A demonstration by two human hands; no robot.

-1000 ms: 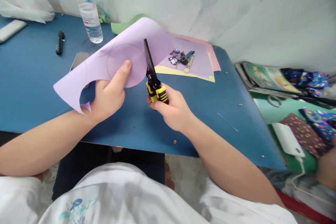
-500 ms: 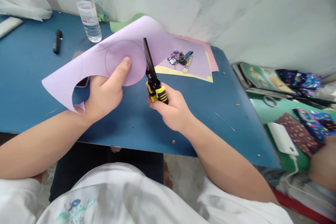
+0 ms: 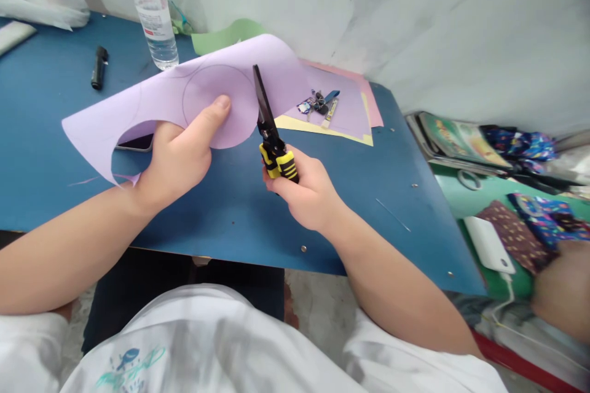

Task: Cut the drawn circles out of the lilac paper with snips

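Note:
A curved sheet of purple paper [image 3: 276, 73] is held above the table by my left hand [image 3: 184, 147], thumb on top and the other fingers hidden beneath. Drawn circles show on the sheet, and its lower edge has a rounded cut-out. My right hand [image 3: 304, 190] is wrapped around the yellow-and-black handles of a pair of scissors [image 3: 265, 110]. Their dark blades point up and away, at the right side of the drawn circle, where the sheet's edge is partly cut. Under the cut-out, part of a phone-like dark object [image 3: 138, 144] shows.
On the blue table [image 3: 230, 227] stand a water bottle [image 3: 157, 31] and, lying left, a black marker [image 3: 99, 67]. Keys [image 3: 318, 101] rest on stacked coloured sheets [image 3: 354, 113]. At right, a green surface bears books [image 3: 461, 141], a white power bank [image 3: 488, 245] and another person's blurred arm [image 3: 562, 288].
The purple paper and my left hand have shifted slightly left, while the scissors have moved slightly right. The view has also shifted a little. Both hands keep their hold.

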